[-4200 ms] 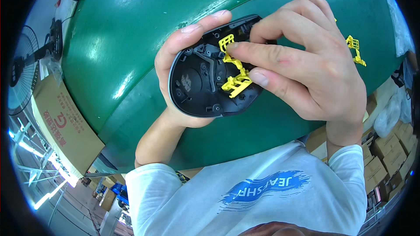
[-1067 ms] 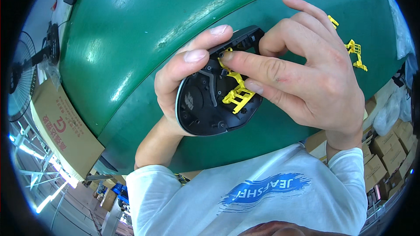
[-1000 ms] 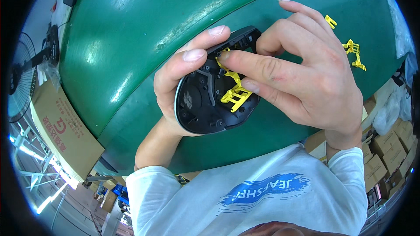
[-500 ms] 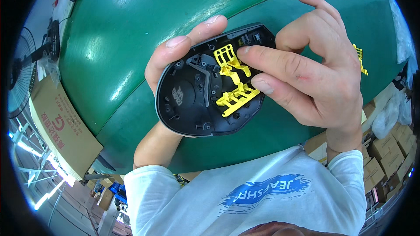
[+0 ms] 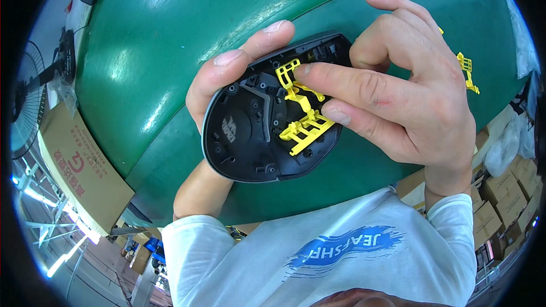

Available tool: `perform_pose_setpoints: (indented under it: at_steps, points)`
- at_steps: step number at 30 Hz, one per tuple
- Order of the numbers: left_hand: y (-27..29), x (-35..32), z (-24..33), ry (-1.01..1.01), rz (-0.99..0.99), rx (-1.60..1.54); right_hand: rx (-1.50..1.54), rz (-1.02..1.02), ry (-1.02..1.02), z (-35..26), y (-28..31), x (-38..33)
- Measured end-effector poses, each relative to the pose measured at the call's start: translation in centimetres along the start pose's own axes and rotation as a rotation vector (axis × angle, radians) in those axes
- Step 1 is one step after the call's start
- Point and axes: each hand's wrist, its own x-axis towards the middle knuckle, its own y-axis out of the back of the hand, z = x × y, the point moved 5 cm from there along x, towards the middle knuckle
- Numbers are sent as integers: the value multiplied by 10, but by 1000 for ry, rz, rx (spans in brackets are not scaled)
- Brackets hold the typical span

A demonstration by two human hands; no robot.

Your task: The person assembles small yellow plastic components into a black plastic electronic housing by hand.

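A black plastic shell (image 5: 227, 150), rounded at one end, lies hollow side up in my left hand (image 5: 219, 77). Its fingers wrap the far edge, and the rest of that hand is hidden beneath. Inside the shell sits a yellow plastic bracket (image 5: 304, 131) with a grid-like end and a ladder-like end. My right hand (image 5: 409, 91) reaches in from the right. Its index fingertip presses by the bracket's grid end, while the thumb tip touches near the ladder end. The other fingers are curled or raised. Screw posts and ribs show on the shell's inner face.
Another yellow bracket (image 5: 467, 73) lies on the green table (image 5: 153, 85), beyond my right hand. A cardboard box (image 5: 82, 162) and a black fan (image 5: 42, 79) stand at the left. Stacked cartons (image 5: 509, 199) and a clear plastic bag (image 5: 503, 148) are at the lower right.
My right index finger has shifted left onto the bracket's grid end, and the thumb has moved slightly left too. The shell has tilted a little in my left hand.
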Motion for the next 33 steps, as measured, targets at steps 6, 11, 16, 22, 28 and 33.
perform_pose_setpoints:
  at_steps: [6,11,16,22,28,33]
  points:
    - [-21,4,13,217,-8,-319,90,143,-24,9,-16,-12]
    - [-20,4,10,231,89,-293,-167,-139,-3,-13,3,13]
    - [-8,4,2,107,40,-195,95,109,-100,8,-18,-14]
    - [-2,1,-7,-94,19,-36,88,75,-60,12,-9,-12]
    - [-21,9,18,-616,-242,820,157,25,57,18,-15,4]
    - [-38,-31,64,-1056,-34,1351,97,175,176,-1,-12,7]
